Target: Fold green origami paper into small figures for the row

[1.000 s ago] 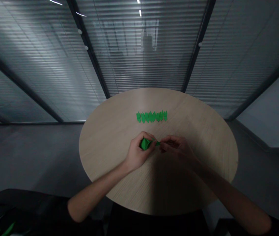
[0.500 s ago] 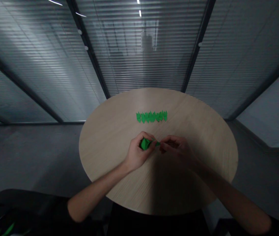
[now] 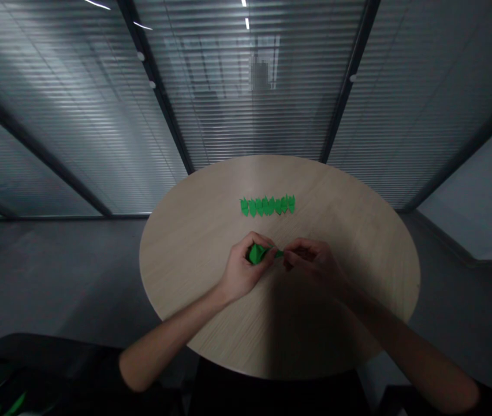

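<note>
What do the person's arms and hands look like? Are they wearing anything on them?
The left hand and right hand are bare, with no gloves, and I see nothing worn on the wrists. The forearms are bare too. Dark, black-looking sleeves end near the elbows. The right side is shadowy, so small details there are hard to tell.

Both forearms (image 3: 176,330) are angled inward across the table's (image 3: 185,231) near edge. Left of its middle, the left hand (image 3: 242,264) is curled; right of it, the right hand (image 3: 315,260) is held with fingers (image 3: 293,256) pinched.
</note>
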A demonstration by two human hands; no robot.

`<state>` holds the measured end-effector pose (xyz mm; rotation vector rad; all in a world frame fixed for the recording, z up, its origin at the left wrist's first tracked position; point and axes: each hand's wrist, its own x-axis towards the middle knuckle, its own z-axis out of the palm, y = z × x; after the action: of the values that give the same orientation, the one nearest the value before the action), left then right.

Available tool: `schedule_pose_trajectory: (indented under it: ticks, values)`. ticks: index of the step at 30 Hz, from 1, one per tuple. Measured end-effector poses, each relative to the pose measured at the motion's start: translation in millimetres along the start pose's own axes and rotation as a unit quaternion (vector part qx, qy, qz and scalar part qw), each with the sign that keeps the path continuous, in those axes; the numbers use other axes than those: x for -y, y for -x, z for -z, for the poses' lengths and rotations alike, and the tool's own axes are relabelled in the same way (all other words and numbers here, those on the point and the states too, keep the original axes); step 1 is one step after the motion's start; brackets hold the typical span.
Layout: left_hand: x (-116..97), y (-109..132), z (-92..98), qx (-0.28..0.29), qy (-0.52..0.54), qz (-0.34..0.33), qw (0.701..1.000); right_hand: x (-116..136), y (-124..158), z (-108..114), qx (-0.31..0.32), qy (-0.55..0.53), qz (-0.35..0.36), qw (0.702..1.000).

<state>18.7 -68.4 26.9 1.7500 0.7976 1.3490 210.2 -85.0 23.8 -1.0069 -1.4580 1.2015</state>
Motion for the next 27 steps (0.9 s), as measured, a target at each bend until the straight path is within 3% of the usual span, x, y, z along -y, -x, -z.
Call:
schedule_pose_trajectory:
  ticks: [27]
  values:
    - [4.9, 1.4, 2.2, 0.015, -0.035, -0.01, 0.999, -1.1, 2.9, -4.3, 0.006, 0.054, 0.024, 0.998]
